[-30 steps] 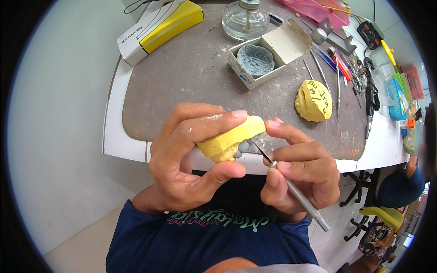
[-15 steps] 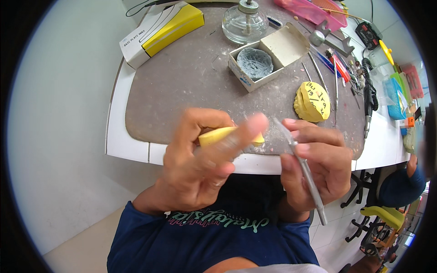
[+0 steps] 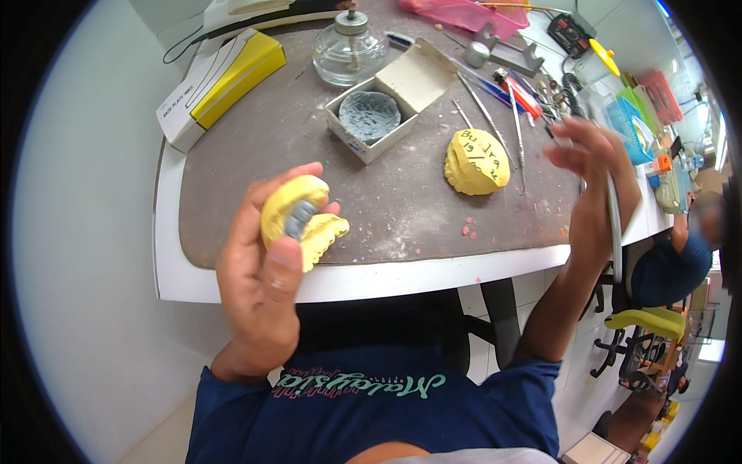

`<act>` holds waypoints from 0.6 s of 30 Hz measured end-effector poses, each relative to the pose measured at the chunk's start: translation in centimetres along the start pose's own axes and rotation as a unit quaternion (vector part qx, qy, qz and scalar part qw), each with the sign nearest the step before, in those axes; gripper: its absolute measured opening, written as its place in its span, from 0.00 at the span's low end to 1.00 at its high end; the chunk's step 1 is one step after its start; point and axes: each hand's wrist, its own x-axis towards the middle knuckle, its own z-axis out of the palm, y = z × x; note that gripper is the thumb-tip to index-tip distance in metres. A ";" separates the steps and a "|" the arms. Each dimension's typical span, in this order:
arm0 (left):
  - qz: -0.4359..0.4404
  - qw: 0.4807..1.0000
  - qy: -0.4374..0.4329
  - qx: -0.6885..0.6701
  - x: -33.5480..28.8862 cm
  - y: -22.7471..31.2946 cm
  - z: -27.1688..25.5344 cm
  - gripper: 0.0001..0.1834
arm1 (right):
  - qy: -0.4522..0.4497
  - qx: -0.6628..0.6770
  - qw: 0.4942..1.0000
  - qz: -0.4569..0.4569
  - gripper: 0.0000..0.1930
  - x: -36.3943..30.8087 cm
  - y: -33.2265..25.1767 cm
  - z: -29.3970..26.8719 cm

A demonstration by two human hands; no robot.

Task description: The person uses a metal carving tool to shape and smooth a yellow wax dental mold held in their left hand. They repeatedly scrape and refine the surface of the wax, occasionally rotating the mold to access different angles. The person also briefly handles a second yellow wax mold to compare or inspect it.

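My left hand (image 3: 263, 263) holds a yellow plaster dental cast (image 3: 323, 236) above the table's front edge. A patch of grey wax (image 3: 299, 220) sits on the cast near my thumb. Out to the right, by the loose tools, my raised right hand (image 3: 607, 174) is partly smeared by motion. A slim metal carving knife (image 3: 615, 232) stays in that hand, its handle pointing down along the wrist; the blade cannot be made out. A second yellow cast (image 3: 475, 164) lies on the table between my hands.
An open small box (image 3: 379, 147) holds a round of grey wax (image 3: 369, 116). Behind it stands a glass spirit burner (image 3: 349, 54). A yellow-and-white box (image 3: 224, 89) lies far left. Metal instruments (image 3: 518, 139) and pens crowd the right. Another person (image 3: 672, 259) sits beyond.
My left hand has moved left and turned the cast so its grey wax shows. My right hand has swung away right toward the tools with the knife. The view has shifted right.
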 end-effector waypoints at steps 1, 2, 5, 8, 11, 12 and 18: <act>-0.026 0.998 0.004 -0.053 0.3 0.2 0.2 0.31 | -0.027 -0.018 0.999 0.025 0.13 1.3 0.2 0.4; -0.050 0.993 0.011 -0.104 0.5 0.4 0.4 0.31 | -0.085 -0.138 0.986 -0.046 0.08 2.8 1.1 0.2; -0.039 0.987 -0.011 -0.154 1.6 -0.3 0.6 0.30 | -0.189 -0.220 0.936 -0.197 0.07 6.2 2.8 2.4; -0.012 0.993 -0.008 -0.117 2.0 -0.3 0.7 0.31 | -0.258 -0.237 0.912 -0.211 0.07 8.2 3.8 5.0; 0.006 0.999 0.004 -0.054 1.6 -0.4 0.9 0.31 | -0.261 -0.270 0.900 -0.220 0.09 8.8 4.7 6.5; 0.012 0.999 0.008 -0.036 1.5 -0.4 0.8 0.31 | -0.257 -0.274 0.900 -0.220 0.09 8.6 4.7 6.7; 0.034 0.997 0.004 0.067 1.2 -1.0 0.3 0.35 | -0.155 -0.196 0.947 -0.203 0.11 8.3 4.2 7.5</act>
